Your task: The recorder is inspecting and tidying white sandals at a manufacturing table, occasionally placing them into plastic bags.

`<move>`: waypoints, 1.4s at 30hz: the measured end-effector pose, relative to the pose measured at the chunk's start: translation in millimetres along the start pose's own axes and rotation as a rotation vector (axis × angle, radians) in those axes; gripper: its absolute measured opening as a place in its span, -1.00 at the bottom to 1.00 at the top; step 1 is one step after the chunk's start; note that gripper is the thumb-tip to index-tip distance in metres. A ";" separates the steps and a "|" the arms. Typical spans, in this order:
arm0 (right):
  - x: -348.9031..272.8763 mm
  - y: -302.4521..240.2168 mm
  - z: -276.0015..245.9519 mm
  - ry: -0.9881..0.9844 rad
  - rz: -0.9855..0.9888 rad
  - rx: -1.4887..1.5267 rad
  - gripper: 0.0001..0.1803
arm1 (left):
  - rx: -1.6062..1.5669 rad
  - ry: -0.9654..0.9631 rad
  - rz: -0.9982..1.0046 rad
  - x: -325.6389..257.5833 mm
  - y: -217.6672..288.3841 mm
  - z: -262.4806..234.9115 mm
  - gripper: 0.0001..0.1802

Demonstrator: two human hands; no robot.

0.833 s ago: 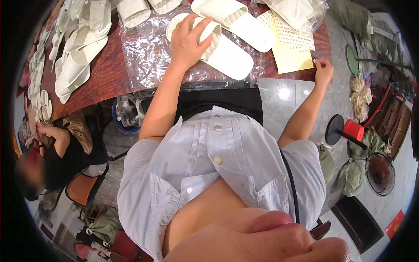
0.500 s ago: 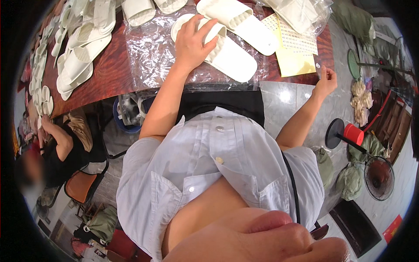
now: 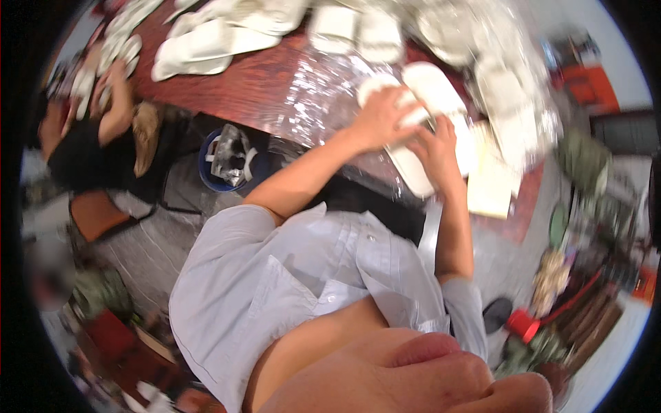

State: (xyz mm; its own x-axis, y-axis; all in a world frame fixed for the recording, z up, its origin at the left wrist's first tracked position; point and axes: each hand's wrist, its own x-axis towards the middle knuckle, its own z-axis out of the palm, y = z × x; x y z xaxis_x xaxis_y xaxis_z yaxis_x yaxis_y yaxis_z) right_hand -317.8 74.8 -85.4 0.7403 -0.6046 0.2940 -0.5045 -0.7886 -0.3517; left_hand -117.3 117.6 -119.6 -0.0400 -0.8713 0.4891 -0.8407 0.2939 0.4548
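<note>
Evidently, the nearer slipper: in the head view, a flat-soled, off-white slipper with a broad strap (image 3: 413, 172) is seen laid on a clear, crinkled plastic sheet (image 3: 310, 96), at the near edge of a reddish-brown wooden table (image 3: 234, 86).
Its neighbour: a matching off-white slipper (image 3: 435, 88) is set just beside it, to the right.
Left hand: the strap of the nearer slipper is covered by the left hand (image 3: 379, 122), its fingers spread and bent; whether the strap is gripped or merely pressed cannot be told.
Right hand: the right hand (image 3: 438, 153) is brought in between the two slippers, fingers curled and part-open, tips close to the left hand's.
Strap work: presumably, the slipper is best steadied flat by the left hand, fine contact being left to the right fingertips; the strap should be pressed lightly, since it looks soft, and the slippery sheet should not be dragged.
Hard to make out: the strap is largely hidden beneath the fingers, and anything small pinched there would be concealed; the pale yellow paper sheets (image 3: 490, 196) are blurred; the plastic-wrapped off-white slippers (image 3: 506, 96) are smeared by glare.
Upper rim: further off-white slippers (image 3: 334, 31) are partly cut off.
</note>
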 end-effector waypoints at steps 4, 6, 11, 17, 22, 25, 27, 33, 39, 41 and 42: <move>20.0 -0.1 4.1 -0.056 0.016 -0.049 -0.54 | 0.096 0.127 0.057 -16.7 15.2 -23.3 -0.33; 22.9 1.8 6.1 -0.044 0.015 0.054 -0.71 | 0.056 0.206 0.020 -27.5 18.1 -31.8 -0.30; 23.1 10.8 -3.3 0.103 0.085 0.159 -0.84 | 0.076 0.085 -0.122 -59.6 17.8 -27.4 -0.11; 35.6 -1.5 -34.2 0.234 0.265 0.305 -0.81 | 0.238 -0.068 -0.033 -68.1 12.7 -21.9 0.09; 62.3 -26.6 -56.2 0.129 0.308 0.243 -0.81 | 0.207 -0.086 -0.050 -65.4 12.6 -25.7 0.11; 84.7 -28.3 -63.9 0.142 0.311 0.180 -0.71 | 0.183 -0.063 -0.021 -66.5 12.8 -25.8 -0.06; 96.4 -30.8 -66.0 0.170 0.315 0.238 -0.65 | 0.198 -0.043 0.022 -67.8 11.3 -25.2 -0.17; 139.1 -85.9 -58.3 0.163 0.198 0.434 -0.64 | 0.191 -0.188 -0.013 -69.3 5.3 -10.8 -0.33; 230.3 -173.4 -23.4 -0.024 -0.253 0.338 -0.69 | 0.192 -0.162 -0.034 -73.5 6.6 -3.7 -0.33; 281.8 -204.3 -4.6 0.066 -0.554 0.260 -0.75 | 0.242 -0.193 -0.031 -72.1 8.8 -9.1 -0.32; 316.5 -221.9 3.3 0.086 -0.637 0.235 -0.79 | 0.269 -0.176 -0.025 -70.6 10.4 -11.2 -0.32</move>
State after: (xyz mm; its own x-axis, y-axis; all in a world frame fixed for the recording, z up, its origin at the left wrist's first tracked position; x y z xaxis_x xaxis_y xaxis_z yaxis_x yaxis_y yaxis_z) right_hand 29.9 58.8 82.7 0.8178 -0.0452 0.5737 0.1348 -0.9542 -0.2672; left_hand -117.1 186.6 -141.0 -0.0909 -0.9383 0.3337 -0.9542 0.1779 0.2403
